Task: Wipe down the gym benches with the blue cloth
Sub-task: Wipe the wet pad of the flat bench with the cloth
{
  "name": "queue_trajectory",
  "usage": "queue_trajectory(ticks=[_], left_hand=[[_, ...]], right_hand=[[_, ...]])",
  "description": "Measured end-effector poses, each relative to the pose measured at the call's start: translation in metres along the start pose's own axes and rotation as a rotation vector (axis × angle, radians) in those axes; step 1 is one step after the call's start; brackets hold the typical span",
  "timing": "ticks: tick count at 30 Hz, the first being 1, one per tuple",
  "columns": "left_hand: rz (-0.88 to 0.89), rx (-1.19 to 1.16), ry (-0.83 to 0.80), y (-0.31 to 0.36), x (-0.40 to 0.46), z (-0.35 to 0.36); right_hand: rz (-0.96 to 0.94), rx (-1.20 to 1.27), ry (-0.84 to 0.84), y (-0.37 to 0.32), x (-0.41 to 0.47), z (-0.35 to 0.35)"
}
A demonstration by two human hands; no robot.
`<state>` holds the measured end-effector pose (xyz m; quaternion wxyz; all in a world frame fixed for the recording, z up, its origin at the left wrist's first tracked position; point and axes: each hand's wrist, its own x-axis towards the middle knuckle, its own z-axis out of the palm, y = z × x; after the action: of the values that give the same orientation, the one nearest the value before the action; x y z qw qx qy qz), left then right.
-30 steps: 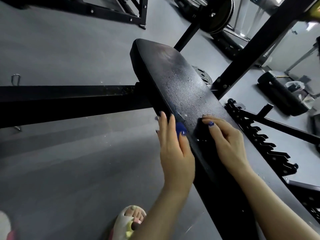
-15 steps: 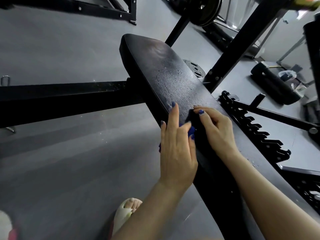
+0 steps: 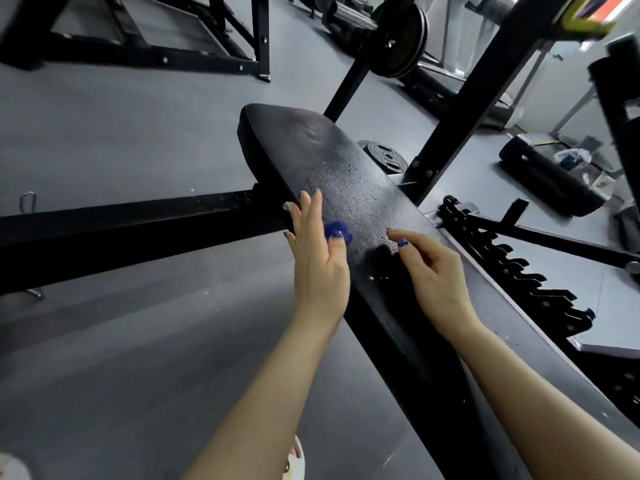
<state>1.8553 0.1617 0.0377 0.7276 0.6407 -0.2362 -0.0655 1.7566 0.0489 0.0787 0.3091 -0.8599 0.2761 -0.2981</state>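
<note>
Floor: grey gym floor (image 3: 121, 140), black rack frames.
Bench (image 3: 346, 174): black, mid-frame, droplets on top.
Left hand (image 3: 318, 265): fingers straight, pressing blue cloth (image 3: 337, 229) on bench edge.
Right hand (image 3: 433, 271): relaxed, fingertips touching bench, grasping nothing.

Two hands on a wet black gym bench

The left hand (image 3: 320, 268) presses a blue cloth (image 3: 337, 230) on the bench (image 3: 346, 174); the right hand (image 3: 433, 275) rests fingertips beside it.

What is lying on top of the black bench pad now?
On the bench pad lie water droplets and a bit of blue cloth under the left hand. The right hand touches the pad. Most of the cloth is covered.
</note>
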Motion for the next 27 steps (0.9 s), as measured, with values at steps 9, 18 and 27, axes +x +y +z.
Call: queue_trajectory(ticks=[9, 18, 27], left_hand=[[-0.089, -0.015, 0.301, -0.003, -0.031, 0.025], [0.219, 0.315, 0.03, -0.021, 0.043, -0.01], [0.184, 0.395, -0.429, 0.011, 0.01, -0.022]], right_hand=[[-0.032, -0.014, -0.054, 0.002, -0.001, 0.004], [0.033, 0.003, -0.004, 0.002, 0.0, 0.001], [0.0, 0.026, 0.016, -0.017, -0.012, -0.001]])
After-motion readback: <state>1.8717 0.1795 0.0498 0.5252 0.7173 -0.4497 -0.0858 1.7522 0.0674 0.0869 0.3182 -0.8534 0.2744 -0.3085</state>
